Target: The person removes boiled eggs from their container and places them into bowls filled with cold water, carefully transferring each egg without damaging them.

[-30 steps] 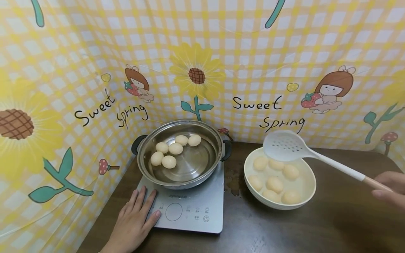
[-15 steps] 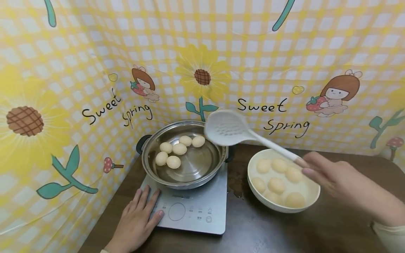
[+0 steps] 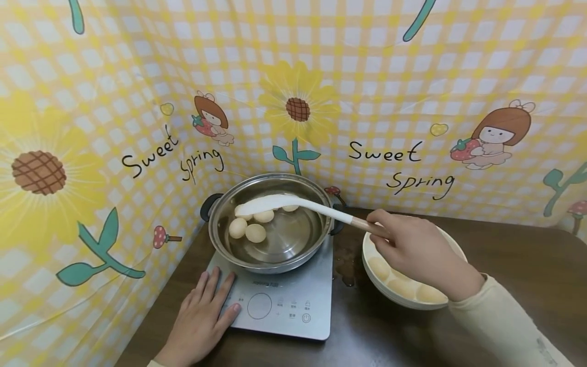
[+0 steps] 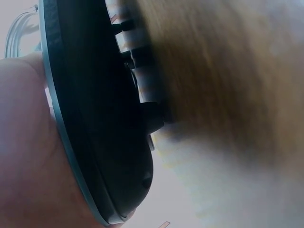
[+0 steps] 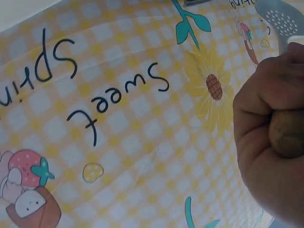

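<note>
My right hand (image 3: 415, 250) grips the tan handle end of a white slotted spoon (image 3: 321, 209). The spoon's head hangs tilted over a steel pot (image 3: 279, 267), covering part of the eggs (image 3: 255, 233) inside; whether it touches them I cannot tell. In the right wrist view the fingers (image 5: 259, 104) curl round the handle, and the perforated head (image 5: 285, 19) shows beyond. My left hand (image 3: 202, 316) rests, fingers straight, on the front left corner of a silver induction cooktop (image 3: 293, 326) under the pot. The left wrist view shows the cooktop's dark underside (image 4: 99, 109) beside the hand.
Right of the cooktop stands a cream bowl (image 3: 390, 298) with several eggs (image 3: 403, 288) in liquid, partly hidden by my right forearm. Wet spots (image 3: 346, 278) lie on the dark wooden table (image 3: 367, 331). A yellow checked cloth (image 3: 367, 76) hangs behind and to the left.
My right hand has carried the slotted spoon leftward from above the bowl to over the pot, tipping and lowering its head. My left hand stays on the cooktop.
</note>
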{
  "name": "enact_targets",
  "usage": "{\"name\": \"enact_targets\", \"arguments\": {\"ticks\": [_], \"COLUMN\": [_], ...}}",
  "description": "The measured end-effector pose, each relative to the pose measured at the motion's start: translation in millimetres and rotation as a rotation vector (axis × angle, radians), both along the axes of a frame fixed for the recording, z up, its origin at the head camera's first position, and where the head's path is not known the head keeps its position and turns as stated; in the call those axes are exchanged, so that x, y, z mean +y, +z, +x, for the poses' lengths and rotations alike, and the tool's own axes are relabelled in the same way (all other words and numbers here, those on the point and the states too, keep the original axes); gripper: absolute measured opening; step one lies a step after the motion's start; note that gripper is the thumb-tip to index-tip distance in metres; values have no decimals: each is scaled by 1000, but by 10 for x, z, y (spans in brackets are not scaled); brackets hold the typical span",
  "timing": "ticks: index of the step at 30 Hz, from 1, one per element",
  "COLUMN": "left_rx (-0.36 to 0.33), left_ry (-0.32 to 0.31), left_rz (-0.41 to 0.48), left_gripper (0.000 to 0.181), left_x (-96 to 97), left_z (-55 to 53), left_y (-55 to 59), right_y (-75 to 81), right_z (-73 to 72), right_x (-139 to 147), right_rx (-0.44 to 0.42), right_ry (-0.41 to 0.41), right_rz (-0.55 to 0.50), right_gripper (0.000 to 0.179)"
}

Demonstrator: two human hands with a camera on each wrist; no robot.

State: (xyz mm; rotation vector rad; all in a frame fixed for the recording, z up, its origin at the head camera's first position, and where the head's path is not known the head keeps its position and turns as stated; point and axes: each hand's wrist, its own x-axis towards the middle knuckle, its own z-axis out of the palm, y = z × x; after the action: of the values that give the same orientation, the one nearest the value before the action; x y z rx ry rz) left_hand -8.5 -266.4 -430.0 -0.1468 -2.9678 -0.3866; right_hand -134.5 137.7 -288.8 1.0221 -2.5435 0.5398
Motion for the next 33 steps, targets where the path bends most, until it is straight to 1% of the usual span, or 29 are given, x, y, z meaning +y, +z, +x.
{"name": "enact_targets", "arguments": {"ticks": [3,7,10,16,20,23,28,31,33], "left_rx": [6,8,7,11,9,9,16,15,11], "left_ry": [-1,-4,-8,-7,-5,-4,-7,-6,-4], "left_rz": [-3,-4,-4,-3,0,0,0,-2,-3], "left_gripper": [64,64,64,64,64,64,64,64,64], "left_x": [7,13,17,17,13,9,5,2,-1], "left_z": [0,-7,-8,-3,2,3,-4,-6,-5], "left_y": [12,21,23,23,18,12,-2,-2,0], "right_y": [-37,-81,-100,-101,-77,-55,32,96,129], "right_z": [-32,-60,-68,-62,-48,-28,19,33,38], "right_x": [-71,-130,-148,-138,-125,-115,-34,34,60], "right_rx": [3,39,38,-28,-54,-91,-173,-191,-187], "right_ry": [29,67,90,120,119,116,120,123,118], "right_rz": [5,31,47,61,90,114,143,167,185], "right_gripper": [19,17,16,16,15,14,11,9,4]}}
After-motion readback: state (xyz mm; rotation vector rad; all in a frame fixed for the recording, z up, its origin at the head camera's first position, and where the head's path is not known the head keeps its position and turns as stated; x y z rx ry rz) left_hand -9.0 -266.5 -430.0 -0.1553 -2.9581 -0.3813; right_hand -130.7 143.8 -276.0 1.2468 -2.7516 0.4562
